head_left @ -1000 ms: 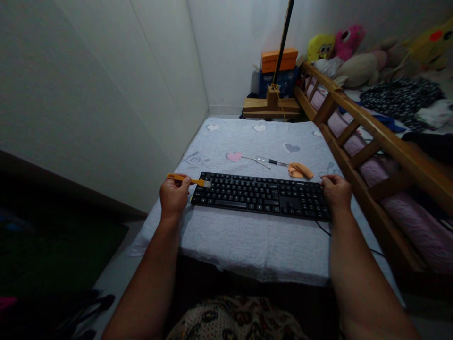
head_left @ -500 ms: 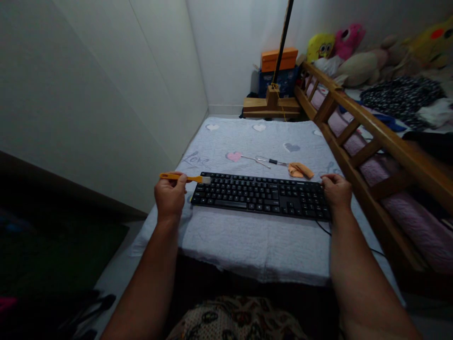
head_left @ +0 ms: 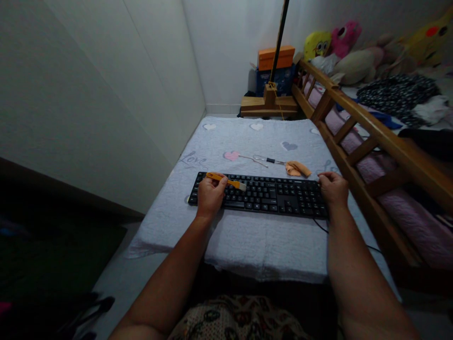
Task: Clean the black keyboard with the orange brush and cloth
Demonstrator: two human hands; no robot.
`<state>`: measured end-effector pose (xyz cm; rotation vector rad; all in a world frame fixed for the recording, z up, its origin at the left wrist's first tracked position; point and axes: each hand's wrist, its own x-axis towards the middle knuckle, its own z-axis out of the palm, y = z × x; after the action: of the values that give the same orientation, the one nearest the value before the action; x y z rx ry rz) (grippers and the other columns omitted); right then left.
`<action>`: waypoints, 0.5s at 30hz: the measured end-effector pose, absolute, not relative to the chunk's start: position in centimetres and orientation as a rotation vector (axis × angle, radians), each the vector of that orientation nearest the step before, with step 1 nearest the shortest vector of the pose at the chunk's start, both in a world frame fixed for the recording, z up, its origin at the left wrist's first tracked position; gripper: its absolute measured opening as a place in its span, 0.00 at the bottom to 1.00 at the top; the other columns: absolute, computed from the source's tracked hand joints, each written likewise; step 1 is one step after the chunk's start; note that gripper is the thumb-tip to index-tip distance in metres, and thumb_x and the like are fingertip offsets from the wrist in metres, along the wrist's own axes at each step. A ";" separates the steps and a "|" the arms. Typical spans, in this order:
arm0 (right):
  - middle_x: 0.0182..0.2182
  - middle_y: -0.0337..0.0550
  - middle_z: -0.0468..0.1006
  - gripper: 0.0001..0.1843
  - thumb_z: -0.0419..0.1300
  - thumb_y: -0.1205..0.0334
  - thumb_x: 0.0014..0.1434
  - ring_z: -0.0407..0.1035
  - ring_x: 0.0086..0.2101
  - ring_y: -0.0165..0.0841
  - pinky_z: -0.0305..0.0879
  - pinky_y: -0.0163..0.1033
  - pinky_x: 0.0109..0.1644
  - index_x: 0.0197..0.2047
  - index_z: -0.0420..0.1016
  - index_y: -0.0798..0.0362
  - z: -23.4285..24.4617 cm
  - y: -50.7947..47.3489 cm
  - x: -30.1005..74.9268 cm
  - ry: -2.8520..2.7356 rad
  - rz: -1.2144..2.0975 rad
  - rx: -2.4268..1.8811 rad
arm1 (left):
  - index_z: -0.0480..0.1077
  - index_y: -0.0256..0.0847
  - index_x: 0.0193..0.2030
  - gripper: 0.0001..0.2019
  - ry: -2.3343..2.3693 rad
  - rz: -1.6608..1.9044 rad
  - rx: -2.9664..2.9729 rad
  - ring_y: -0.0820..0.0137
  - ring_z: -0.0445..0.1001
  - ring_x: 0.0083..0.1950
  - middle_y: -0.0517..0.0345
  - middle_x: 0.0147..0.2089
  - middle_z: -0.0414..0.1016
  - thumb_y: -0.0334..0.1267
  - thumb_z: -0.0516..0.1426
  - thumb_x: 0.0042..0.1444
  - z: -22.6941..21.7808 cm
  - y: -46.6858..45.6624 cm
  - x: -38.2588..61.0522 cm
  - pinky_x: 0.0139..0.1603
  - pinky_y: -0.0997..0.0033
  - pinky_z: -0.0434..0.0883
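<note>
A black keyboard lies flat across the cloth-covered table. My left hand is closed around the handle of a small yellow brush, over the keyboard's left part. The brush's pale bristles point right and rest on or just above the keys. At the keyboard's right end, my right hand is closed on its edge, with the fingertips partly hidden. Behind the keyboard lie an orange cloth and a thin metal tool with a black clip-like part.
A pale tablecloth with hearts covers the table. The keyboard's cable runs off to the right. A wooden bed rail borders the right side, and a white panel wall the left. Behind stand a wooden base and an orange box.
My left hand has carried the brush rightward, from the keyboard's left end to over its left-middle keys. My right hand stays at the right end.
</note>
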<state>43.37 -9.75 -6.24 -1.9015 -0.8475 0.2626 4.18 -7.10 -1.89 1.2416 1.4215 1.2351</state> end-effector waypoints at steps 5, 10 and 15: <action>0.24 0.40 0.77 0.09 0.60 0.57 0.46 0.71 0.30 0.40 0.68 0.45 0.42 0.30 0.78 0.50 -6.1 -9.7 43.2 -0.846 0.252 -1.903 | 0.76 0.40 0.38 0.11 1.599 1.221 1.371 0.64 0.80 0.35 0.55 0.32 0.80 0.46 0.63 0.55 -1.7 -6.9 2.8 0.36 0.69 0.73; 0.24 0.39 0.76 0.09 0.60 0.55 0.47 0.71 0.30 0.39 0.67 0.45 0.44 0.30 0.78 0.49 -6.4 -9.7 43.4 -0.849 0.250 -1.900 | 0.77 0.40 0.38 0.12 1.779 1.276 1.452 0.63 0.81 0.38 0.54 0.36 0.81 0.46 0.62 0.54 -1.3 -6.6 -0.6 0.43 0.67 0.75; 0.25 0.39 0.77 0.09 0.61 0.57 0.48 0.70 0.30 0.38 0.68 0.45 0.44 0.31 0.79 0.50 -6.7 -9.7 43.6 -0.860 0.243 -1.898 | 0.76 0.40 0.35 0.11 1.923 1.282 1.394 0.64 0.79 0.35 0.56 0.31 0.78 0.46 0.62 0.52 -0.8 -6.5 -3.5 0.39 0.68 0.73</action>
<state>43.61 -9.69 -6.67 -1.8984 -0.8604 0.2433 -3.54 -6.48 -0.84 1.3939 1.9230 1.2824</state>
